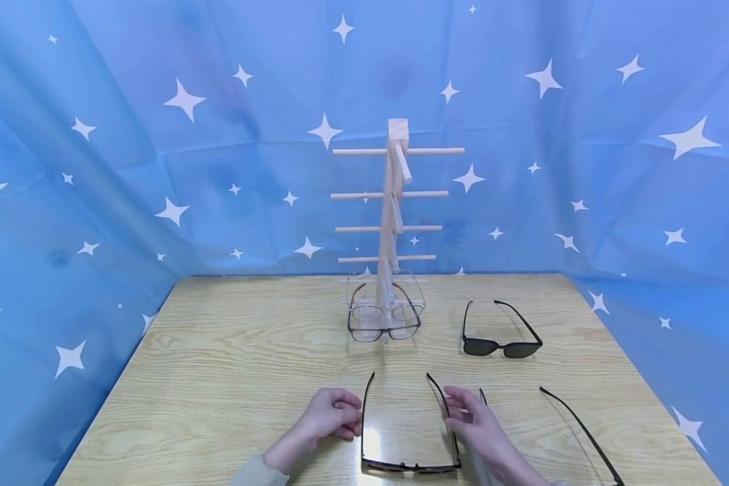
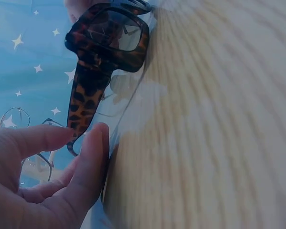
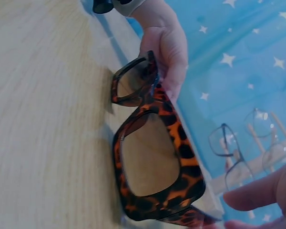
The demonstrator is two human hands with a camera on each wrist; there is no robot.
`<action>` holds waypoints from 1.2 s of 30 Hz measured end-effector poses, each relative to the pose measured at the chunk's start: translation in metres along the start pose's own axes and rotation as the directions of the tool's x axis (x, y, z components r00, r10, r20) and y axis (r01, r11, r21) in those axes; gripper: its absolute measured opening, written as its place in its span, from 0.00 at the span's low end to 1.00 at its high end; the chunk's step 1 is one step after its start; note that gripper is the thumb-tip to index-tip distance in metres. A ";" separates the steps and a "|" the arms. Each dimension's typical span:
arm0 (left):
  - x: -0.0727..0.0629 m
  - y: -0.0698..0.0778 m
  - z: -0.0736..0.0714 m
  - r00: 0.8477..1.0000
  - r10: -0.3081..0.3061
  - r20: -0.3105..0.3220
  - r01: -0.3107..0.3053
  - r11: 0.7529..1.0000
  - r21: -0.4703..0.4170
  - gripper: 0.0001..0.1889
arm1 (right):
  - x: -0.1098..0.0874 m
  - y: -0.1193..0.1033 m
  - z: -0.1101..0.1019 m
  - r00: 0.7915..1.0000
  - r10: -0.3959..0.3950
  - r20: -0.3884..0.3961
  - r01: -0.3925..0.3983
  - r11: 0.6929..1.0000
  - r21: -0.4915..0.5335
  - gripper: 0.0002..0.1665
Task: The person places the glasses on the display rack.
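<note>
Tortoiseshell sunglasses (image 3: 185,151): one pair, dark-mottled, thick-rimmed; on the worktop (image 1: 231,364) at the person's side, between the two hands; arms unfolded and pointing toward the stand, lenses nearest the person.
Left hand (image 1: 334,413): at the left arm of that pair; fingers loosely bent, thumb and forefinger parted around the arm near its tip; whether they pinch it, I cannot tell.
Right hand (image 1: 475,424): at the right arm of the same pair; thumb and fingers somewhat spread; from here I cannot tell if the grip is closed.
Display stand (image 1: 391,177): pale wood, upright post with crosswise pegs, standing behind the sunglasses.
Dark-rimmed glasses (image 1: 386,331): one pair, clear lenses, low at the front of the stand.
Thin-rimmed glasses (image 1: 404,312): one pair, just behind and above those.
Black sunglasses (image 1: 502,347): one pair, unfolded, to the stand's right.
Black-armed eyewear (image 1: 588,435): near the right hand, partly out of sight.
Backdrop (image 1: 267,81): blue cloth, white stars.
</note>
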State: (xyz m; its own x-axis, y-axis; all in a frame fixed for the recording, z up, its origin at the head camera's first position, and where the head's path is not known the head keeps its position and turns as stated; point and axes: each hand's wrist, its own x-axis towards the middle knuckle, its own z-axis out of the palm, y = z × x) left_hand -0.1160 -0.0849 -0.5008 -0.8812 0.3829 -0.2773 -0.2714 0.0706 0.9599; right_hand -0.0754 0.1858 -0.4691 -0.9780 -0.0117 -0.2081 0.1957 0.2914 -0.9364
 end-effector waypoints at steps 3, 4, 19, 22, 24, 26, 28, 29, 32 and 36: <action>-0.001 0.000 0.001 1.000 -0.009 -0.009 0.009 1.000 -0.004 0.10 | -0.002 0.003 -0.002 0.998 0.003 0.063 -0.003 1.000 0.002 0.32; -0.001 0.000 0.002 1.000 -0.014 -0.011 0.014 1.000 -0.006 0.10 | -0.002 0.004 -0.002 0.997 0.002 0.082 -0.002 1.000 0.000 0.32; -0.002 -0.003 0.002 0.998 -0.042 0.053 0.043 0.999 -0.012 0.14 | -0.004 0.014 -0.010 0.976 -0.045 0.213 0.026 0.995 0.091 0.31; -0.002 -0.003 0.003 0.997 -0.045 0.058 0.046 0.999 -0.013 0.14 | -0.004 0.016 -0.011 0.973 -0.051 0.226 0.027 0.994 0.108 0.32; -0.003 -0.003 0.003 0.997 -0.046 0.055 0.047 0.999 -0.015 0.14 | -0.004 0.016 -0.012 0.972 -0.052 0.231 0.026 0.993 0.115 0.32; -0.003 -0.002 0.002 0.998 -0.046 0.050 0.047 0.999 -0.018 0.14 | -0.004 0.016 -0.012 0.971 -0.054 0.235 0.025 0.992 0.122 0.32; -0.004 -0.002 0.002 0.998 -0.047 0.046 0.048 0.999 -0.024 0.14 | -0.005 0.015 -0.013 0.971 -0.052 0.232 0.024 0.992 0.122 0.32; -0.003 -0.002 0.002 0.998 -0.046 0.044 0.047 0.998 -0.030 0.14 | -0.005 0.015 -0.013 0.971 -0.057 0.232 0.030 0.992 0.120 0.32; -0.003 -0.001 0.001 0.998 -0.042 0.038 0.044 0.998 -0.049 0.15 | -0.007 0.011 -0.015 0.972 -0.069 0.226 0.045 0.993 0.110 0.32; -0.004 0.002 -0.001 0.999 -0.035 0.026 0.037 0.996 -0.076 0.16 | -0.010 0.003 -0.017 0.975 -0.061 0.213 0.037 0.993 0.114 0.32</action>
State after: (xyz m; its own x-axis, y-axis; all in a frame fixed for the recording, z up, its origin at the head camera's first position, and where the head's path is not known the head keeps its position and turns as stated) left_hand -0.1138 -0.0871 -0.4975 -0.8609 0.4035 -0.3100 -0.3325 0.0149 0.9430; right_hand -0.0662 0.2029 -0.4653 -0.9503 -0.2331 -0.2065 0.1667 0.1795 -0.9695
